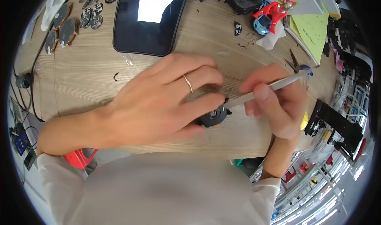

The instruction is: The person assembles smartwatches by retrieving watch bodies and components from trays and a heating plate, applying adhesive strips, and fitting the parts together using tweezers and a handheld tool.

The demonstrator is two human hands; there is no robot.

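A small round black part [214, 117], which looks like a smartwatch's inner module, lies on the wooden table near its front edge. My left hand [158, 100], with a ring on one finger, reaches over it from the left. Its index finger and thumb press around the part's edge and cover some of it. In my right hand [281, 102] is a pair of metal tweezers [248, 97], pinched between thumb and fingers. The tweezer tips point left and meet the upper right rim of the part; exact contact is too small to make out.
Beyond my left hand lies a dark tablet-like device [152, 21]. Watch cases [68, 30] and several small round parts [96, 22] sit at the back left. Cutters [295, 62], a red figure [273, 15] and yellow-green paper [311, 32] are at the right. A black bracket [333, 124] stands at the right edge.
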